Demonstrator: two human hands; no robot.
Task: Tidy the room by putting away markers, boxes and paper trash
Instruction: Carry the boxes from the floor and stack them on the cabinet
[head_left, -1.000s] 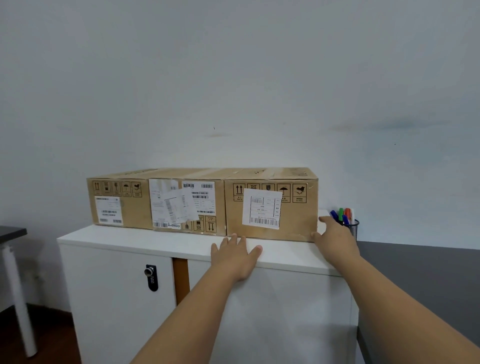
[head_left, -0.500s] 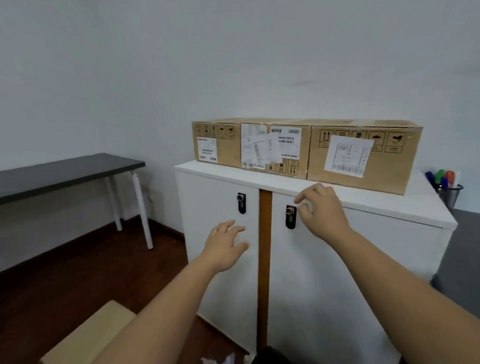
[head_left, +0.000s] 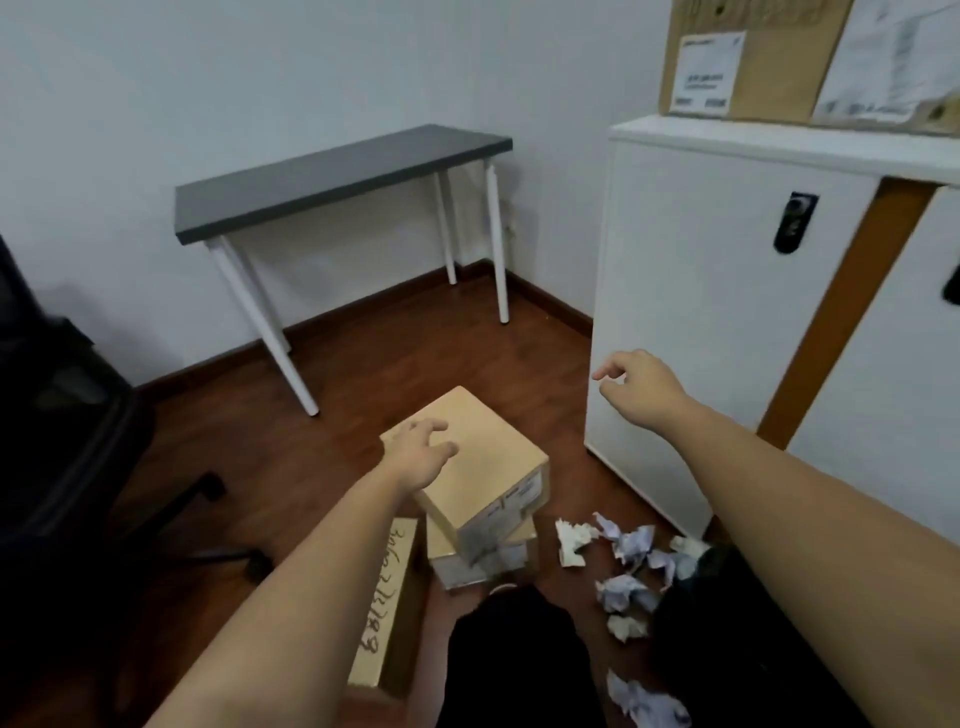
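Top cardboard box (head_left: 480, 470): smooth tan card, squat block shape, label strip on its near side, sits skewed on a 2nd box (head_left: 483, 551) on the dark wood-plank floor (head_left: 363, 395). L hand (head_left: 418, 457) is over the top box's far-left corner, fingers spread wide & slightly bent; can't tell if touching, nothing gripped. R hand (head_left: 636, 387) is up in the air to the right of the box, in front of the white cabinet (head_left: 691, 291), fingers loosely curled, index out, holding nothing.

Left of the box stack: a flat tan box (head_left: 387, 597) w/ handwritten digits along it. Right of the stack, by the cabinet's foot: crumpled paper balls (head_left: 623, 551), white/bluish, creased & jagged; one more wad (head_left: 644, 701) nearer the person. Cabinet is smooth matte white w/ black locks & an orange-brown strip between doors; a big labelled carton (head_left: 753, 57) stands on top. Beyond the stack: grey-topped table (head_left: 332, 176) w/ thin white legs. Far left: black office chair (head_left: 57, 426).

Vs 0.5 s ago: view has swung down & left. Both hands have dropped from cabinet-door height; L now above the floor boxes, R away from the lock. Marker cup no longer in view.
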